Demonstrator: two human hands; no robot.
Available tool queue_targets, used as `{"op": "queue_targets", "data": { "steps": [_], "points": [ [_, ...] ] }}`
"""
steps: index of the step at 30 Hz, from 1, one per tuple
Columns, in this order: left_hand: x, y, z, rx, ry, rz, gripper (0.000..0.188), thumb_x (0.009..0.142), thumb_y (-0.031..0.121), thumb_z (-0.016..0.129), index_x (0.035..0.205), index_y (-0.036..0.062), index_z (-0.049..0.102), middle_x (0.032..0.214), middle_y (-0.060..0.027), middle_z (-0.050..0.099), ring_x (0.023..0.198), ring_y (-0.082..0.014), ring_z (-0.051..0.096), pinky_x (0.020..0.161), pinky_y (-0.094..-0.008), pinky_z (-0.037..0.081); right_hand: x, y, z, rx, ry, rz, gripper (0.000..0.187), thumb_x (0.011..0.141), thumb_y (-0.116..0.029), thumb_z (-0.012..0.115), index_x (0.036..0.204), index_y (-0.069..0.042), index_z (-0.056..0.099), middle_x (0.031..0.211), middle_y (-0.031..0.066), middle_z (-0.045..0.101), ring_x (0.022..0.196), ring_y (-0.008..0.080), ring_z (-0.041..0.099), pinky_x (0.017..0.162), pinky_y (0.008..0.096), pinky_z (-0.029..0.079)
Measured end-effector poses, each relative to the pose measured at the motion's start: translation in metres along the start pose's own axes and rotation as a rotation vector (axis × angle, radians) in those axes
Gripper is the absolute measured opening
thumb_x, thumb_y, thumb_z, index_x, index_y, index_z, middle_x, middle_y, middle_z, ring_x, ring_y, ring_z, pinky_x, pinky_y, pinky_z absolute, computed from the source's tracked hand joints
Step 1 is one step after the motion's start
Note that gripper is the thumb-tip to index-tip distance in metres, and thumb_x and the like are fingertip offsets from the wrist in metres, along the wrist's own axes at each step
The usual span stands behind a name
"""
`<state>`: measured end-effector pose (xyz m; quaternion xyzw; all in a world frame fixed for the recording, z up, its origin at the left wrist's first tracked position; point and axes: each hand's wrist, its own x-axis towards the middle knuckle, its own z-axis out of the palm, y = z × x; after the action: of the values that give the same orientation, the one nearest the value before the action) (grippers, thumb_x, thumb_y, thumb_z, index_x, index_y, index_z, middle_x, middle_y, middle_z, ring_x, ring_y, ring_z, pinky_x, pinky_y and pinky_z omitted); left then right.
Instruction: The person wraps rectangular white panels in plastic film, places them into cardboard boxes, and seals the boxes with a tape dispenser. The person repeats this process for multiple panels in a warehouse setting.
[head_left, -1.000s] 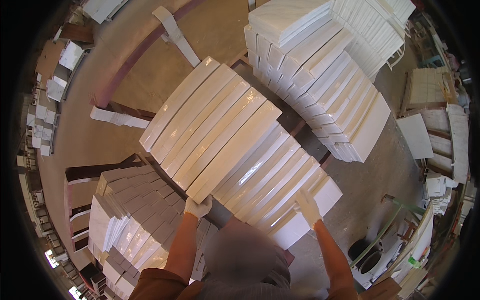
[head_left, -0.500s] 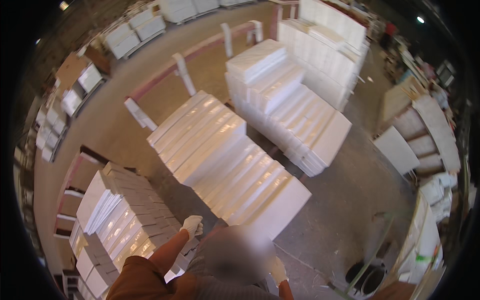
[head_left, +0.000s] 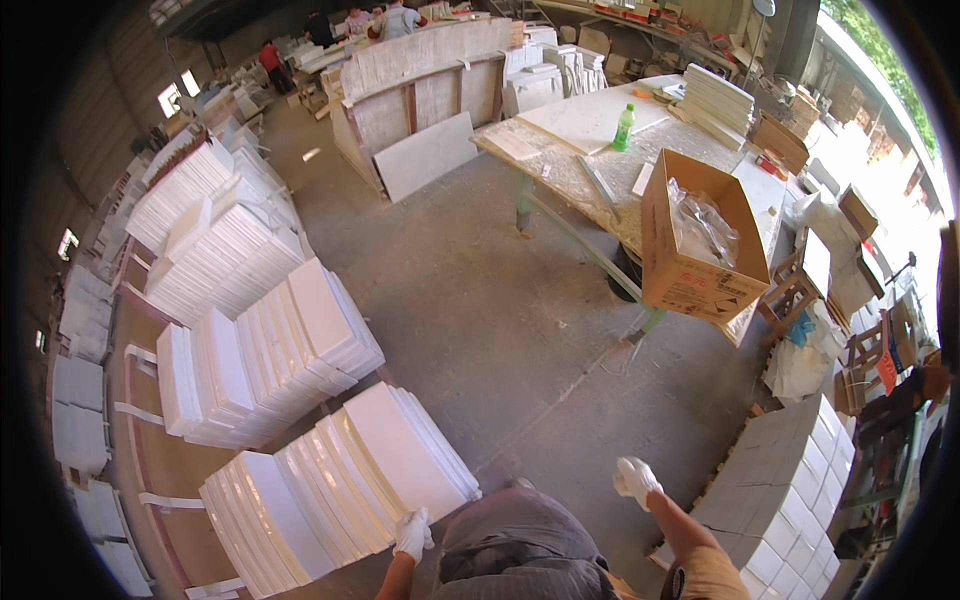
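Observation:
My left hand (head_left: 413, 533), in a white work glove, hangs beside the nearest stack of wrapped white slabs (head_left: 345, 485). Its fingers are curled, with nothing visible in them; whether it brushes the stack I cannot tell. Over the concrete floor, my right hand (head_left: 636, 480) is held out to the side, also in a white glove. That hand is closed in a loose fist and nothing shows in it. Past the nearest stack stands another stack of white slabs (head_left: 275, 345).
A dusty workbench (head_left: 560, 170) ahead right bears a green bottle (head_left: 624, 128), a metal strip (head_left: 597, 186) and an open cardboard box (head_left: 690, 280) holding clear plastic. White boxes (head_left: 785, 490) are piled at my right. A large wooden frame (head_left: 430, 110) and several people stand farther back.
My view has swung to the right, bringing the workbench and cardboard box close into sight. The slab stacks now lie at my left. My right hand has come out to the side.

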<state>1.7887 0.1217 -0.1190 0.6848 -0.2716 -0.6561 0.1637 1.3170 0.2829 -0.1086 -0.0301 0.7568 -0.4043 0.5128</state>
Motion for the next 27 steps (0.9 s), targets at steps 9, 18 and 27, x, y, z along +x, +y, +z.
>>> {"op": "queue_targets", "data": {
  "steps": [9, 18, 27],
  "points": [
    [0.148, -0.004, -0.008, 0.312, -0.223, -0.057, 0.023, 0.097, 0.028, 0.060, 0.092, 0.0055, 0.060, 0.063, -0.0092, 0.059, 0.046, -0.0232, 0.058, 0.044, -0.0411, 0.056, -0.142, 0.222, 0.016, -0.151, 0.003, 0.565, 0.044, 0.095, -0.042, 0.055, 0.109, -0.003, 0.070, 0.104, 0.0104, 0.071, 0.091, 0.0243, 0.068, 0.079, 0.0367, 0.055],
    [0.077, 0.073, 0.212, 0.645, -0.424, 0.052, 0.015, 0.094, 0.021, 0.062, 0.102, 0.0080, 0.064, 0.071, -0.0098, 0.064, 0.053, -0.0216, 0.062, 0.048, -0.0389, 0.056, -0.095, 0.355, -0.020, 0.088, 0.144, 0.287, 0.034, 0.091, -0.029, 0.061, 0.116, -0.007, 0.070, 0.111, 0.0104, 0.071, 0.105, 0.0245, 0.064, 0.092, 0.0388, 0.049],
    [-0.050, 0.074, 0.439, 0.708, -0.731, 0.144, 0.018, 0.098, 0.023, 0.061, 0.102, 0.0064, 0.066, 0.068, -0.0036, 0.062, 0.055, -0.0148, 0.059, 0.052, -0.0326, 0.052, -0.005, 0.277, -0.201, 0.328, 0.331, 0.085, 0.022, 0.089, -0.027, 0.057, 0.101, -0.012, 0.069, 0.088, 0.0135, 0.068, 0.092, 0.0327, 0.065, 0.084, 0.0476, 0.049]
  ]
}}
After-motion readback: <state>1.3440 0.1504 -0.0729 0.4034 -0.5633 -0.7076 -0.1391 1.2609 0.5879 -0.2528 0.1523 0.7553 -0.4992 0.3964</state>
